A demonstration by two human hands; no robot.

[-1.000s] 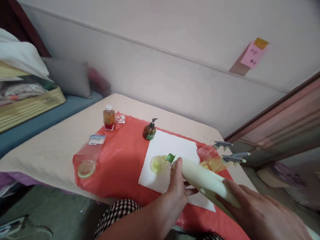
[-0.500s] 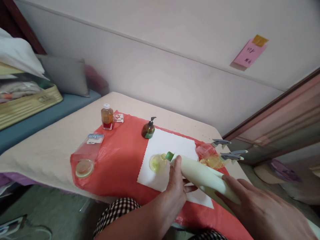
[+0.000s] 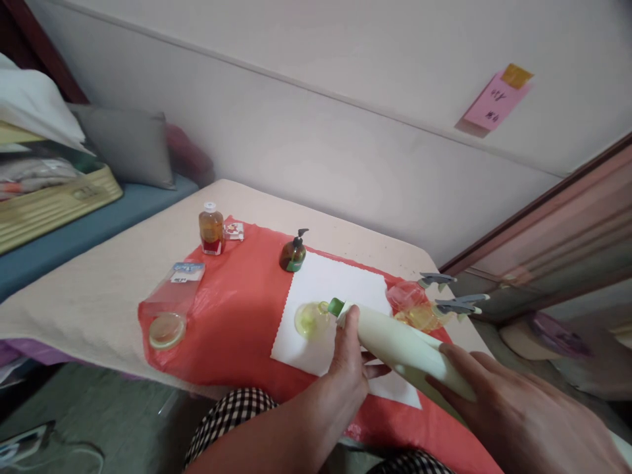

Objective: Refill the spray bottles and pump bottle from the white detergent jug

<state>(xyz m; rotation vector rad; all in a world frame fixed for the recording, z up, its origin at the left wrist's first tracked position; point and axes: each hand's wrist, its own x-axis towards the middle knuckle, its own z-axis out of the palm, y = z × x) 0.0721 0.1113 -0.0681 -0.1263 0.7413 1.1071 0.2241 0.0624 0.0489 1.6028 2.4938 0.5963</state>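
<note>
Both hands hold a long cream-white bottle (image 3: pixel 399 342) with a green cap, tilted low. My left hand (image 3: pixel 349 368) grips its neck, thumb just behind the cap. My right hand (image 3: pixel 498 408) wraps the bottle's rear end. The green cap (image 3: pixel 336 307) touches the mouth of a small clear yellow-green container (image 3: pixel 310 320) lying on a white cloth (image 3: pixel 340 289). The cloth rests on a red plastic sheet (image 3: pixel 241 316) over a beige table (image 3: pixel 99 289).
A dark green pump bottle (image 3: pixel 294 253) stands at the cloth's far corner. An amber bottle (image 3: pixel 211 229) and a small red-white packet (image 3: pixel 233 231) sit far left. A clear lidded container (image 3: pixel 172 309) lies left. Two clear spray bottles with grey triggers (image 3: pixel 434 304) lie right.
The view shifted slightly. Both hands and the white bottle stay in nearly the same place, cap at the small container.
</note>
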